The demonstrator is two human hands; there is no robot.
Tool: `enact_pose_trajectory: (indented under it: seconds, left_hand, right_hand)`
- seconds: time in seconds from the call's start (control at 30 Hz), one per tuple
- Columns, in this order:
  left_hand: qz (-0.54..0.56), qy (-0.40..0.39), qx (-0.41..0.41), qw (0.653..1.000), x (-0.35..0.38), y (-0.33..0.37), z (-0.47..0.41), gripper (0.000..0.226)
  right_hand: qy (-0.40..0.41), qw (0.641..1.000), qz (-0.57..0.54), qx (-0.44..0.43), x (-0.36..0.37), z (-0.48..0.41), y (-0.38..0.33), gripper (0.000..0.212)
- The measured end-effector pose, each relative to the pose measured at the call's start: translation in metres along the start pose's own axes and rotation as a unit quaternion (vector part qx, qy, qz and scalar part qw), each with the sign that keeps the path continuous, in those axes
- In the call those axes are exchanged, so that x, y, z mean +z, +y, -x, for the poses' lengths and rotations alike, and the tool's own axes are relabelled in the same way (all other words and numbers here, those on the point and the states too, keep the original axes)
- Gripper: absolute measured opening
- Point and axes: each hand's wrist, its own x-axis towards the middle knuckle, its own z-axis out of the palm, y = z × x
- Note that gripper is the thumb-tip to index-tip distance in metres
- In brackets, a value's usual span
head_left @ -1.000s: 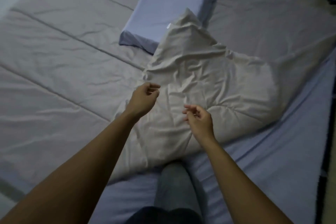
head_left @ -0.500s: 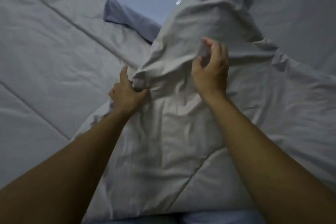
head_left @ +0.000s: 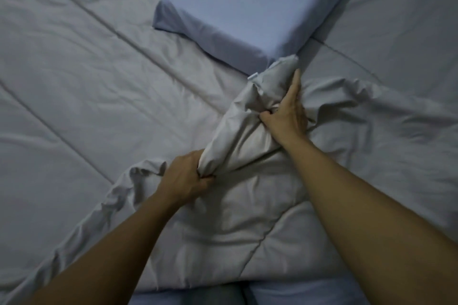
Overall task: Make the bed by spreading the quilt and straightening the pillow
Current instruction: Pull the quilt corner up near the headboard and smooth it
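Now grips the quilt (head_left: 243, 230) in both hands. With the left hand (head_left: 184, 176), at about seven o'clock from the middle of the view, clenches the lower end of a bunched ridge of the cloth, with fingers curled tight round it. With the right hand (head_left: 285, 116), just past the middle toward two o'clock, pinches the same ridge higher up, with thumb dug into a fold, forefinger laid straight along the roll toward twelve o'clock, other fingers hidden behind the cloth. Holds the ridge slantwise from seven o'clock up to one o'clock, with its tip at the near corner of the pillow (head_left: 247, 2); cannot tell whether touching. Has the rest of the quilt crumpled over the bed (head_left: 74, 69), from the middle down to six o'clock and out toward three o'clock, with a ruffled edge trailing to eight o'clock. Shows the pillow lying flat and aslant at twelve to one o'clock. At six o'clock, under the quilt's near edge, a strip of blue sheet (head_left: 297, 292).
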Motion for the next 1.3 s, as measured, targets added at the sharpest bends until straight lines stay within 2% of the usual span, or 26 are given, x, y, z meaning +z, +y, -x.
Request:
enact_pose_trajectory:
  seconds: [0.07, 0.17, 0.27, 0.33, 0.43, 0.5, 0.57, 0.73, 0.83, 1.0, 1.17, 1.3]
  left_hand:
    - [-0.008, -0.022, 0.007, 1.0, -0.004, -0.001, 0.016, 0.055]
    - [-0.021, -0.052, 0.004, 0.998, -0.013, -0.001, 0.043, 0.056]
    - [-0.016, -0.059, 0.044, 0.997, -0.026, 0.003, 0.084, 0.065]
    - [-0.033, -0.049, 0.076, 0.995, -0.035, 0.004, 0.118, 0.07]
    - [-0.064, -0.015, 0.123, 0.99, -0.044, 0.002, 0.18, 0.075]
    - [-0.043, 0.008, 0.156, 0.987, -0.044, -0.001, 0.223, 0.068]
    - [-0.011, -0.001, 0.177, 0.984, -0.042, -0.006, 0.259, 0.057]
    - [0.011, -0.074, 0.215, 0.974, -0.033, 0.0, 0.327, 0.048]
    - [-0.041, -0.141, 0.235, 0.961, -0.016, 0.014, 0.361, 0.051]
    - [-0.071, -0.214, 0.247, 0.942, 0.031, 0.046, 0.421, 0.048]
    - [-0.039, -0.239, 0.249, 0.938, 0.078, 0.072, 0.478, 0.048]
    - [-0.019, -0.223, 0.24, 0.945, 0.111, 0.079, 0.514, 0.04]
  right_hand:
    - [-0.028, 0.999, 0.035, -0.003, -0.004, 0.019, 0.008, 0.096]
    - [-0.045, 0.995, 0.079, -0.03, -0.007, 0.056, 0.012, 0.048]
    - [-0.021, 0.995, 0.088, -0.046, -0.008, 0.106, 0.006, 0.031]
    - [0.011, 0.997, 0.062, -0.048, -0.011, 0.145, -0.002, 0.029]
    - [0.038, 0.996, -0.006, -0.084, -0.016, 0.217, -0.017, 0.037]
    - [0.059, 0.99, -0.049, -0.115, -0.02, 0.271, -0.024, 0.039]
    - [0.065, 0.99, -0.052, -0.114, -0.026, 0.324, -0.024, 0.042]
    - [0.043, 0.998, -0.052, 0.009, -0.043, 0.44, 0.001, 0.068]
    - [0.072, 0.991, -0.077, 0.079, -0.058, 0.497, 0.021, 0.06]
    - [0.064, 0.974, -0.175, 0.132, -0.095, 0.581, 0.063, 0.049]
    - [0.093, 0.954, -0.21, 0.191, -0.125, 0.653, 0.109, 0.044]
    - [0.077, 0.932, -0.265, 0.234, -0.135, 0.697, 0.147, 0.039]
